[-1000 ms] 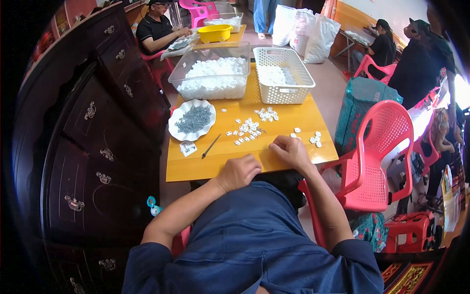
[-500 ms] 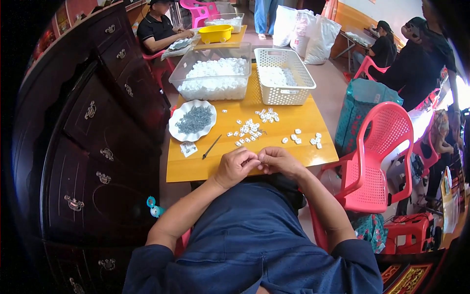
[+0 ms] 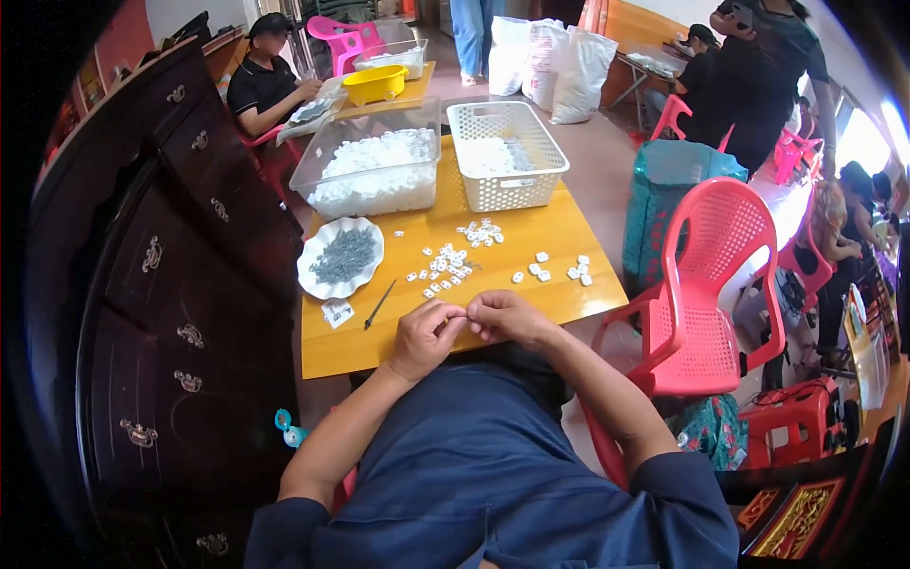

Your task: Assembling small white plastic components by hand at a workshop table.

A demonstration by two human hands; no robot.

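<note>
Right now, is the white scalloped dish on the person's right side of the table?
No, the white scalloped dish sits at the table's left edge, left of both hands, with grey bits in it.

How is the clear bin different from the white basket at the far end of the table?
The clear bin has solid see-through walls; the white basket has lattice walls full of holes. The bin is heaped with white pieces, while the basket holds only a shallow layer. The bin sits to the left, the basket to the right. Both are rectangular, open-topped and hold small white pieces.

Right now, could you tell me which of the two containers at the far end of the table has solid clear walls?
The left one, the clear tub heaped with white pieces. The basket on its right is white with lattice walls.
</note>
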